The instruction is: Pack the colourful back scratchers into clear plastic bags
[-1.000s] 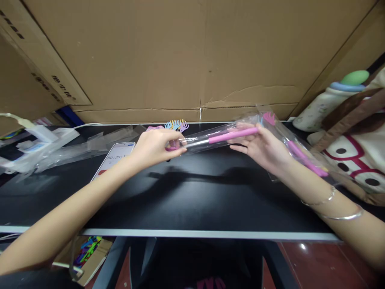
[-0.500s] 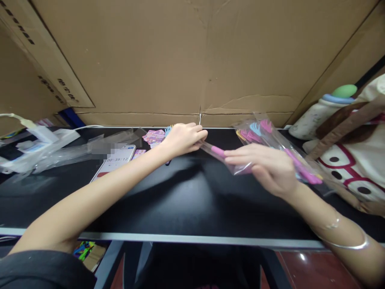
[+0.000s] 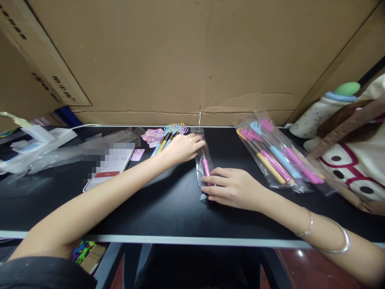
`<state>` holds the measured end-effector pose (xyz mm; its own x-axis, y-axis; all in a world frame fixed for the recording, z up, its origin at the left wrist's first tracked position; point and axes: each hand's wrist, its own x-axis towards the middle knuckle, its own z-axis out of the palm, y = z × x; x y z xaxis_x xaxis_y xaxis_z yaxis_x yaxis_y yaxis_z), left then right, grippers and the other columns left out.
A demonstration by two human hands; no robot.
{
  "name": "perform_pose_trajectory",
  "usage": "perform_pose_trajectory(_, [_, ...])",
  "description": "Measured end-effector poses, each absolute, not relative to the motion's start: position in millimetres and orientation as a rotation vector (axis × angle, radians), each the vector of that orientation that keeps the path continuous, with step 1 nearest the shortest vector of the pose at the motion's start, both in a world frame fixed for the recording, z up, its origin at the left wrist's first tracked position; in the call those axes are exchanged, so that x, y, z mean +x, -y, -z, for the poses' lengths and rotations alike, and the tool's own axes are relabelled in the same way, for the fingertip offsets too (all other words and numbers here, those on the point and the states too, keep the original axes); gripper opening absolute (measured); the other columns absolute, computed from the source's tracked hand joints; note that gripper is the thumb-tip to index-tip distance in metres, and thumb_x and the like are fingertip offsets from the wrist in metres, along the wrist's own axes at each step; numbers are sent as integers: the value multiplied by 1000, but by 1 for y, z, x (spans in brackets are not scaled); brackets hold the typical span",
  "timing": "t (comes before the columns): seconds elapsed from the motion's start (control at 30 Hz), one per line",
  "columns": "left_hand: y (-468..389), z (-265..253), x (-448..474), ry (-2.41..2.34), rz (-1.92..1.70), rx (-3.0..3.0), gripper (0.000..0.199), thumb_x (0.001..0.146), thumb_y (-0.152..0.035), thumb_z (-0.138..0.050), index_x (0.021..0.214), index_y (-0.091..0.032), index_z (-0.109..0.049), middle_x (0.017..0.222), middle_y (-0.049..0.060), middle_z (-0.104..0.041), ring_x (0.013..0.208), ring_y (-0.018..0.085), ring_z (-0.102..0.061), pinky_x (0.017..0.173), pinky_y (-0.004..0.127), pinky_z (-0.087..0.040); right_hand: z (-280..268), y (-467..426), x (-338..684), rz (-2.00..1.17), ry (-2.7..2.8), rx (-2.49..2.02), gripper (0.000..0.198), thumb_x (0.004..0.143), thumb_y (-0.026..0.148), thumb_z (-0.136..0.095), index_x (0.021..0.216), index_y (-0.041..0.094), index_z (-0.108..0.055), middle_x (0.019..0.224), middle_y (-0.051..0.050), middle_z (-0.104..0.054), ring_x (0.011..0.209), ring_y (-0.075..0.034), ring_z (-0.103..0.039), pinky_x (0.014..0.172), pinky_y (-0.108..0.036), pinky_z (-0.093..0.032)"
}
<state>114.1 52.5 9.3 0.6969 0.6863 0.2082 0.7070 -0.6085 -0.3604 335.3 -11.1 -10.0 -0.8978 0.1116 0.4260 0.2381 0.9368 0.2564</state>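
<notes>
A back scratcher with a pink handle (image 3: pixel 206 166) lies on the black table in a clear plastic bag (image 3: pixel 199 176), roughly upright in view. My left hand (image 3: pixel 188 146) is closed over the bag's upper end, fingers bent, hiding most of the scratcher's head. Fingers spread, my right hand (image 3: pixel 233 188) rests its tips on the lower handle and bag; its thumb is hidden. Left of the bag, partly under my left wrist, several unbagged back scratchers (image 3: pixel 164 143) lie with blue, yellow and purple claws. On the right lies a row of bagged back scratchers (image 3: pixel 272 154).
Small printed cards (image 3: pixel 152 136) lie in a pile at the back, with a single card (image 3: pixel 137 155) nearer. A phone (image 3: pixel 112 164), plastic bags (image 3: pixel 57 156) and a power strip (image 3: pixel 45 140) are on the left. A bottle (image 3: pixel 315 110) and a cloth bag (image 3: pixel 355 156) stand right. Cardboard (image 3: pixel 144 60) walls the back.
The bagged pink back scratcher has swung from slanting toward the right to lying lengthwise on the table. My right hand has moved left and down, its fingers spreading; my left hand stays near the top end.
</notes>
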Motion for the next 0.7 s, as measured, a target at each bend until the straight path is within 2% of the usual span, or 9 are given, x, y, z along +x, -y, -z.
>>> perform_pose_trajectory(0.17, [-16,-12,103,1042,42,-2621,34,90,-23,-64,124,-22,-58,120,3,-66,103,20,-67,66,28,-46,13,10,335,263,2699,-294,24,99,32,-52,88,20,-69,101,-3,-76,87,-16,-64,72,-26,-49])
perform_pose_trajectory(0.3, [14,-14,100,967,67,-2786,37,87,-28,-69,122,-22,-57,127,1,-65,101,20,-68,70,29,-50,12,10,336,104,2709,-353,21,99,32,-54,88,19,-65,95,-3,-72,85,-15,-64,69,-24,-47])
perform_pose_trajectory(0.43, [33,-16,100,963,57,-2881,38,86,-36,-72,117,-20,-58,120,1,-68,90,21,-70,68,32,-51,11,10,337,-54,2699,-426,20,97,32,-57,82,20,-62,87,-2,-68,79,-13,-62,65,-22,-45])
perform_pose_trajectory(0.6, [39,-12,102,958,196,-2889,42,82,-58,-71,100,-21,-64,106,0,-71,84,23,-70,64,33,-48,10,9,337,-201,2688,-419,19,96,31,-59,80,20,-62,88,-2,-71,85,-14,-63,71,-22,-46])
perform_pose_trajectory(0.7, [38,-8,104,941,269,-2876,29,85,-50,-71,89,-22,-65,94,-2,-70,79,20,-69,63,31,-45,10,9,337,-167,2696,-425,20,97,32,-57,81,20,-63,87,-3,-70,83,-14,-63,70,-23,-46])
